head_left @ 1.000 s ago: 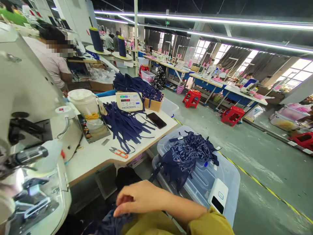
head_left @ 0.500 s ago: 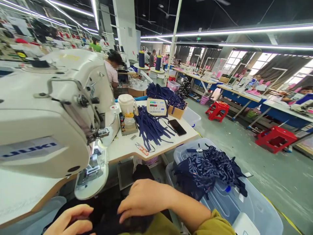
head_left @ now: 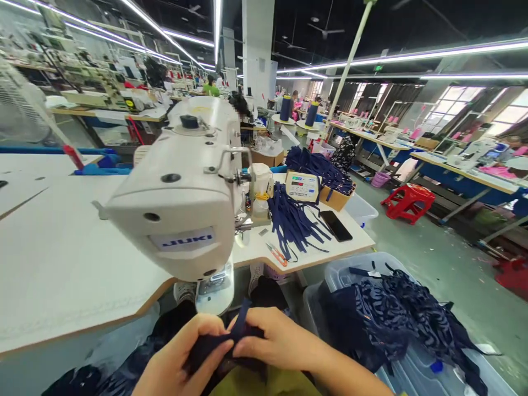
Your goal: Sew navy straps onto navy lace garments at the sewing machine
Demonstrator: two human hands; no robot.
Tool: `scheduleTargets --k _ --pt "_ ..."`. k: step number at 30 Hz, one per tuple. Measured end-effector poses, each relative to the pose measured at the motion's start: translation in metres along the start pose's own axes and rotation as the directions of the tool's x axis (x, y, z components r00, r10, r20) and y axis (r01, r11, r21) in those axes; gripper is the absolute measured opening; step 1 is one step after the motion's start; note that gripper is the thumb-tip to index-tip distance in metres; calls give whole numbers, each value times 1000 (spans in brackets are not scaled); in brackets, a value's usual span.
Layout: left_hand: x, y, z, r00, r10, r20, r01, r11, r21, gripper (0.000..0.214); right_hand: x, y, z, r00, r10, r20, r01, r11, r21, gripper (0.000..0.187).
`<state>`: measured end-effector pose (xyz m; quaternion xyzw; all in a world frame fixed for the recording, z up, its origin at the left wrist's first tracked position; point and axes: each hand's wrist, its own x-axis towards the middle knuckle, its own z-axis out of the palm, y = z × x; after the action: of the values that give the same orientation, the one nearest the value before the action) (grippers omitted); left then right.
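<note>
Both my hands meet low in the view, in front of my body. My left hand [head_left: 190, 352] pinches a piece of dark navy fabric [head_left: 208, 346] between thumb and fingers. Close against it, my right hand [head_left: 268, 338] is closed on the same fabric, and a narrow navy strap [head_left: 241, 319] sticks up between the two hands. Much of the fabric is hidden by my fingers. Just beyond my hands stands a white sewing machine [head_left: 185, 209] marked JUKI, its lit sewing arm [head_left: 214, 297] jutting toward me.
On the white table [head_left: 82, 258] lie orange-handled thread snips [head_left: 277, 254], a bundle of navy straps [head_left: 291, 220], a black phone [head_left: 336, 225] and a control box [head_left: 303, 187]. To the right, a clear plastic bin [head_left: 388, 374] holds navy patterned garments [head_left: 388, 313]. Red stools [head_left: 408, 202] stand on the floor.
My hands, apart before, have come together and now grip the fabric with the strap upright between them. My view has turned left, so the machine appears nearer the middle.
</note>
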<state>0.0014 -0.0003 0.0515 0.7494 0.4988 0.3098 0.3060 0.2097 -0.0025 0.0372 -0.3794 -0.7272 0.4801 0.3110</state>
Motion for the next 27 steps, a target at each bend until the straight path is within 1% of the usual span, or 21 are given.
scheduleTargets --k 1,2,3,5,6,7,8,9,10,11,12,14,15,17,19,20,23,25,27 --pt "2 2 1 1000 -25 6 25 999 -43 23 2 0 1 999 27 -41 -24 997 74 29" --pt "3 2 3 999 -38 -25 36 997 -68 24 5 -1 1 994 57 -96 -46 993 113 28" --pt "4 1 5 997 -35 -71 29 997 -76 26 9 -1 1 985 84 -152 -66 991 116 25" --pt "4 -4 7 984 -8 -179 4 1000 -20 29 18 -1 0 963 118 -241 -110 993 47 20" --pt "4 -8 7 970 27 -241 -15 999 52 30 23 0 -1 955 129 -268 -135 991 -4 18" --pt "4 -11 6 947 93 -309 -47 987 154 30 28 1 -2 950 136 -280 -158 986 -55 17" --pt "5 -15 5 911 188 -368 -86 957 277 30 33 2 -3 948 141 -287 -177 979 -104 15" --pt "6 -18 3 864 313 -394 -143 903 406 31 38 3 -4 946 143 -290 -192 970 -147 15" --pt "7 -20 2 815 444 -373 -211 826 522 33 43 5 -4 946 144 -290 -202 963 -181 15" --pt "8 -22 1 769 558 -312 -284 736 614 34 48 6 -5 949 145 -282 -206 957 -203 15" --pt "10 -24 0 737 637 -225 -352 646 677 35 52 8 -6 953 147 -266 -207 954 -215 16" --pt "14 -29 1 712 700 -58 -446 515 732 34 58 11 -8 960 154 -232 -203 957 -205 18" --pt "16 -32 2 708 706 -10 -464 476 748 33 61 13 -10 963 156 -219 -198 963 -182 18" --pt "17 -38 5 712 702 14 -448 438 779 32 63 16 -13 964 152 -218 -177 979 -103 15" --pt "17 -45 7 724 690 -3 -420 444 791 34 61 19 -15 963 112 -245 -126 991 -40 9" --pt "16 -47 8 733 680 -20 -405 461 789 35 60 19 -16 963 82 -257 -94 995 -35 11" --pt "12 -50 13 767 635 -90 -349 531 772 39 57 18 -16 967 -3 -256 -23 995 -99 20" --pt "11 -49 17 774 622 -116 -316 539 781 40 59 16 -16 970 -32 -243 -7 987 -159 20" --pt "10 -48 20 776 620 -114 -306 529 792 41 63 13 -17 974 -58 -219 8 975 -223 18"
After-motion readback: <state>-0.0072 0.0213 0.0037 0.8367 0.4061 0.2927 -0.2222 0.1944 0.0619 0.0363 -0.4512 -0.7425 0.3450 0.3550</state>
